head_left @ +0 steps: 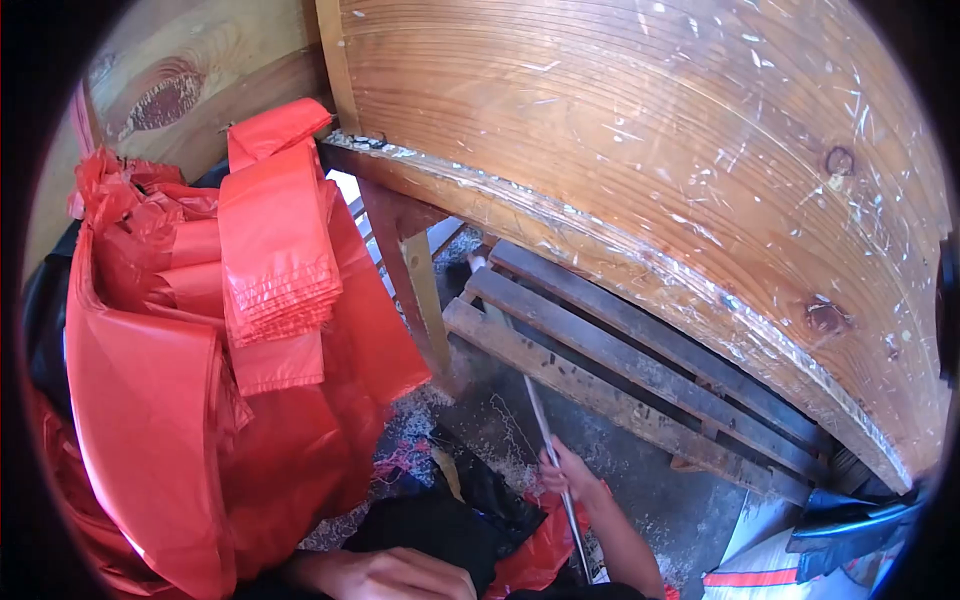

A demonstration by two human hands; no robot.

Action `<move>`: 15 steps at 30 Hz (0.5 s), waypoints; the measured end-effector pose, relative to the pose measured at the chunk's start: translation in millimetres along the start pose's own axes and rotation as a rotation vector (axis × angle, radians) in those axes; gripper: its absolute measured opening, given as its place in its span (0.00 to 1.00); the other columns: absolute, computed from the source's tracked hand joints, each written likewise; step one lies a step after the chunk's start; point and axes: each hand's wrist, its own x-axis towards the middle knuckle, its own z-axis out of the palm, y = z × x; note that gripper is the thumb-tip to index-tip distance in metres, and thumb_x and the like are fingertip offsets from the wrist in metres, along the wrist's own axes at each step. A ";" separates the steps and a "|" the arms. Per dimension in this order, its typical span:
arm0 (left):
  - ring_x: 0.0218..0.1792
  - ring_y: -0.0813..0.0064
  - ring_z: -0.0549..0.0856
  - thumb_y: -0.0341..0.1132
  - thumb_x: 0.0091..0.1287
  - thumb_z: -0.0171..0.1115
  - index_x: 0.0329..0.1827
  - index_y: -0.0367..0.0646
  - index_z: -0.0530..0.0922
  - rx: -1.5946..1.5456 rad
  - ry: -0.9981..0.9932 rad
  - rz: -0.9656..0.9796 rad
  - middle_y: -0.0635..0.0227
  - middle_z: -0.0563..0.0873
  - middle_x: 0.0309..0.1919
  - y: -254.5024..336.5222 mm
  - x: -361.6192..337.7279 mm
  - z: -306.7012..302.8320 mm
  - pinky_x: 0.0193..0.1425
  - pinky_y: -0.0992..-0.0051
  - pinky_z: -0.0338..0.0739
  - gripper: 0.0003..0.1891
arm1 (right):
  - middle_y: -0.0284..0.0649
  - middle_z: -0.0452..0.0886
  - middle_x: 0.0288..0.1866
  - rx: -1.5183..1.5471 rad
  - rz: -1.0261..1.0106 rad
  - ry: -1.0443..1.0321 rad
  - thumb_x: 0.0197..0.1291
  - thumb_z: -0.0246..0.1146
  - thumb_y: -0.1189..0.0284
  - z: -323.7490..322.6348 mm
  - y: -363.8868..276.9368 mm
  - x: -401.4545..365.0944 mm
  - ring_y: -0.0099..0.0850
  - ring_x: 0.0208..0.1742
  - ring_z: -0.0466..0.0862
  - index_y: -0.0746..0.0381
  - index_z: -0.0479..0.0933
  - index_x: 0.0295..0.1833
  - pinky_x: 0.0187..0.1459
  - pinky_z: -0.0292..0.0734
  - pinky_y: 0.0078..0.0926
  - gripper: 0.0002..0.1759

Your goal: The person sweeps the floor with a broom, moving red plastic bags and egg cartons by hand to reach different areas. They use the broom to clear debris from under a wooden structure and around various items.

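Observation:
Near the lower middle, my right hand is wrapped round a thin metal rod. The rod slants up and left from the bottom edge towards a slatted wooden pallet on the floor. My left hand lies at the bottom edge, back upward, cut off by the frame; its fingers are hidden. Red plastic lies beneath and beside my right hand. To the left, a large heap of red plastic bags hangs in folded stacks.
A scratched wooden tabletop fills the upper right, with a wooden leg below its left corner. Shreds and scraps litter the grey floor. A white sack and black plastic are at the lower right.

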 end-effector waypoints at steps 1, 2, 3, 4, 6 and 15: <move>0.33 0.60 0.85 0.25 0.62 0.60 0.37 0.32 0.82 -0.019 -0.004 0.003 0.56 0.84 0.34 0.4 -1.0 -0.2 0.38 0.67 0.81 0.05 | 0.24 0.55 0.12 0.016 0.003 0.074 0.73 0.40 0.41 -4.6 8.7 -21.9 0.16 0.09 0.54 0.55 0.65 0.31 0.09 0.48 0.17 0.29; 0.33 0.60 0.85 0.25 0.62 0.60 0.37 0.32 0.82 -0.022 0.006 0.005 0.56 0.84 0.34 0.9 -1.9 -0.2 0.38 0.67 0.81 0.05 | 0.24 0.55 0.12 0.032 0.011 0.149 0.72 0.40 0.41 -6.9 16.6 -45.0 0.17 0.09 0.54 0.55 0.65 0.31 0.09 0.48 0.17 0.30; 0.33 0.60 0.85 0.25 0.62 0.60 0.37 0.32 0.82 -0.022 0.005 0.014 0.56 0.84 0.34 1.5 -2.3 -0.2 0.38 0.67 0.81 0.05 | 0.24 0.54 0.12 0.032 0.001 0.195 0.72 0.41 0.41 -9.2 22.2 -68.7 0.17 0.09 0.53 0.55 0.64 0.31 0.09 0.47 0.17 0.30; 0.33 0.60 0.85 0.25 0.62 0.60 0.37 0.32 0.82 -0.023 0.004 0.021 0.56 0.84 0.34 1.8 -2.8 -0.3 0.38 0.67 0.81 0.05 | 0.25 0.54 0.12 0.031 -0.007 0.240 0.72 0.41 0.40 -11.3 24.4 -84.0 0.17 0.09 0.53 0.55 0.64 0.30 0.09 0.47 0.18 0.30; 0.33 0.60 0.85 0.25 0.62 0.60 0.37 0.32 0.82 -0.025 0.012 0.024 0.56 0.84 0.34 0.8 -2.2 -1.9 0.38 0.67 0.81 0.05 | 0.25 0.53 0.12 -0.078 -0.019 0.346 0.71 0.42 0.40 -14.4 25.4 -92.6 0.17 0.09 0.53 0.55 0.64 0.31 0.09 0.47 0.18 0.30; 0.33 0.59 0.85 0.24 0.60 0.61 0.39 0.32 0.80 -0.002 -0.051 -0.059 0.55 0.83 0.35 0.3 5.1 1.6 0.37 0.68 0.81 0.06 | 0.25 0.55 0.13 0.014 -0.006 0.174 0.73 0.40 0.42 7.3 43.8 -43.9 0.17 0.09 0.53 0.55 0.64 0.32 0.09 0.48 0.17 0.29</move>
